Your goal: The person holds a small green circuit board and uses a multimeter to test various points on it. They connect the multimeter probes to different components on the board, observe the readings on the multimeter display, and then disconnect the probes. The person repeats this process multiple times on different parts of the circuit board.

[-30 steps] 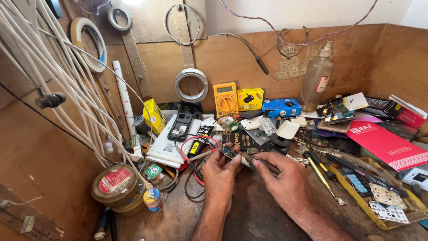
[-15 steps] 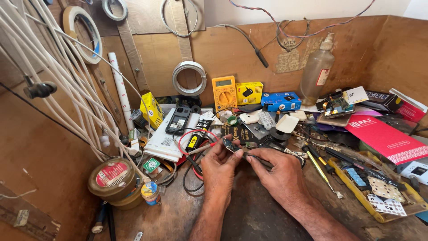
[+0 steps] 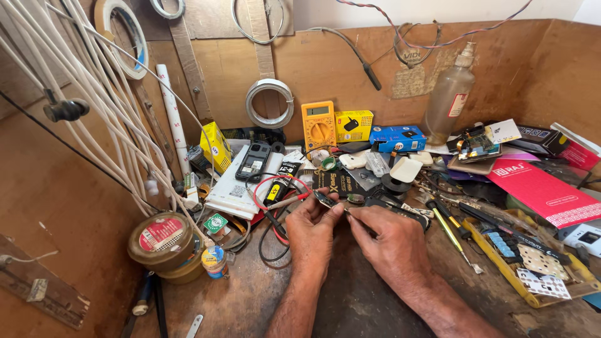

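My left hand point(image 3: 311, 233) pinches a small dark circuit board point(image 3: 325, 199) between thumb and fingertips, just above the wooden bench. My right hand point(image 3: 391, 244) is closed on a thin metal tool point(image 3: 352, 214), tweezers or a probe, whose tip touches the board's right end. The two hands meet at the middle of the bench. Red and black meter leads point(image 3: 275, 206) loop just left of my left hand.
A yellow multimeter point(image 3: 318, 123) leans on the back wall beside yellow and blue boxes. A black keypad phone point(image 3: 253, 161) lies on a white box. Round tins point(image 3: 160, 240) stand left, white cables hang at left, a red box point(image 3: 543, 191) and screwdrivers point(image 3: 451, 228) clutter the right.
The view has shifted slightly lower and nearer. My hands stay together on the small board, with the tool tip still at it.
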